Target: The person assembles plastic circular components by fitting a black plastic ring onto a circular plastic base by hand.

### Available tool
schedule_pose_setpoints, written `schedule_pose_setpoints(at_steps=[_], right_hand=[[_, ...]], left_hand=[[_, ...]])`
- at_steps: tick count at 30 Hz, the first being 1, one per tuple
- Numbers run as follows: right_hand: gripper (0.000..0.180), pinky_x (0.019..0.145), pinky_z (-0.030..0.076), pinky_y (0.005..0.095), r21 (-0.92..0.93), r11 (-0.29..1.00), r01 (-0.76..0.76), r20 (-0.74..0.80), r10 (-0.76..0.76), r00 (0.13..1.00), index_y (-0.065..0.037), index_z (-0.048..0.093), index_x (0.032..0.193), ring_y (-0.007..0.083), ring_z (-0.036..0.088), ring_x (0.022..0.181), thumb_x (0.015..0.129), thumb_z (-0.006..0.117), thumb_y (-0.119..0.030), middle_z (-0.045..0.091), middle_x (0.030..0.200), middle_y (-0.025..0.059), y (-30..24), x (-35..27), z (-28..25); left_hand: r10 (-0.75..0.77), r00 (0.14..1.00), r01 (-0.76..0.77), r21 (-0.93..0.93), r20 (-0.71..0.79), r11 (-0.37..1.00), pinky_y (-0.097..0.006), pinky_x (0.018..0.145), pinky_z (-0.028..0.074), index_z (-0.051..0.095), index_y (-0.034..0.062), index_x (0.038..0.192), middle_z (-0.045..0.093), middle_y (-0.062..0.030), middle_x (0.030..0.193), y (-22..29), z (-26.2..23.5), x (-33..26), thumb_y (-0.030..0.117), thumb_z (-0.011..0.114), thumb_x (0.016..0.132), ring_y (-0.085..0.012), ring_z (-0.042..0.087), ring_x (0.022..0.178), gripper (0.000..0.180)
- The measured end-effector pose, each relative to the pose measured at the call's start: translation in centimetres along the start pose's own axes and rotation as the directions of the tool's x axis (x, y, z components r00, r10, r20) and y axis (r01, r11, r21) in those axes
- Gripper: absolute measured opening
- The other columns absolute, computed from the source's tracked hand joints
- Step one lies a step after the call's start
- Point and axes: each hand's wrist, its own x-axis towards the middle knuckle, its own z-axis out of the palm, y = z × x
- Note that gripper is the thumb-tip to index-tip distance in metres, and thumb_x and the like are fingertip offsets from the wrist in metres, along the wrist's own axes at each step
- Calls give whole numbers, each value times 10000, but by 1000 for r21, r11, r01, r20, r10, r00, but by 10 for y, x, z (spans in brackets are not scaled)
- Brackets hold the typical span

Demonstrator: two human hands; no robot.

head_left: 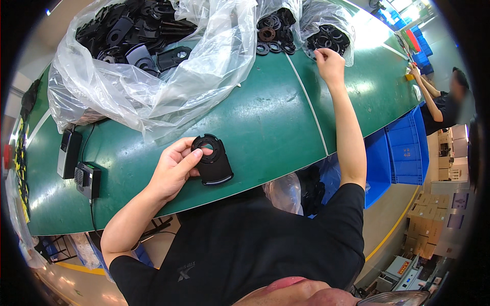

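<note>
My left hand [176, 166] is closed on a flat black plastic part [217, 171], held up just above the near side of the green table [265, 120]. A round ring-shaped piece with a hole sits at its upper end, and a fingertip shows through the hole. Stretched far forward, my right hand [331, 66] is at the front edge of a clear plastic bag [352, 30] of black rings [329, 38]. Its thumb and forefinger are pinched together; what lies between them is too small to make out.
A large clear bag [214, 66] of black plastic parts [127, 30] spreads over the far left. Beside it, another bag holds black rings [274, 33]. Two small black devices [88, 179] with cables stand at left. Blue bins [406, 148] sit right; another person [444, 102] works beyond.
</note>
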Motion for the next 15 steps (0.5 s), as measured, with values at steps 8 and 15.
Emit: schedule_pose_setpoints(at_steps=[8,15], right_hand=[[180,638,511,259,146,989,-25,-133,44,990,-2,680,841,158,666,654,732,644,-140,675,724,114,-13,-21,-23],[104,646,513,235,508,858,81,72,-135,988,38,641,829,108,639,675,734,645,-5,663,780,82,-91,-75,-47]], left_hand=[[-18,1000,18,-5,19,1000,-237,697,502,524,34,1119,622,-54,1018,-1,0,-2,187,544,908,-94,598,873,261],[-30,1000,30,-56,-2,998,-228,691,496,533,42,1119,634,-48,996,-1,1,-7,174,538,909,-88,599,858,248]])
